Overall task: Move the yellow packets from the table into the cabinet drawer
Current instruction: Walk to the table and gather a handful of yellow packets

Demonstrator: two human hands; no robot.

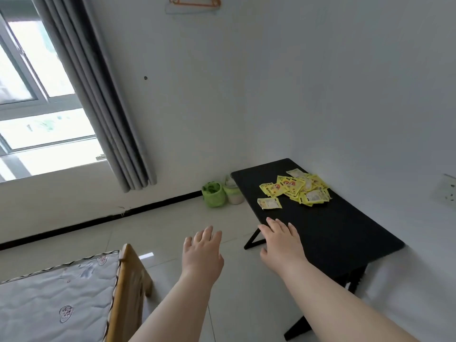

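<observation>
Reaching forward, both bare arms extend from the bottom edge, palms down. Left hand (202,250) has its fingers straight and slightly spread, holding nothing, above the pale floor tiles (172,230) just left of the table. Right hand (281,243) is also flat, fingers relaxed and splayed, holding nothing, with its fingertips over the near left edge of the low black rectangular table (345,238); contact with the top cannot be told. The hands are near each other but apart.

The loose heap of small yellow foil packets (301,191) lies on the far half of the table, close to the white wall. One stray yellow packet (269,203) sits just off the heap, toward the left edge, and is the packet closest to the right hand, though not touching it. Some packets lie pale side up with blocks of fine print; others show a round red-orange logo. None of the lettering is readable at this size.

On the floor beside the table's far left corner are a green fabric pouch (214,195) and a white jar with a green band (233,193), touching each other. A grey pleated curtain (98,95) hangs by the bright window (37,95). A quilted white mattress (56,297) on a wooden bed frame (128,280) is at lower left. An orange clothes hanger (195,1) is high on the wall, and a white wall socket (446,191) is at the right edge.
</observation>
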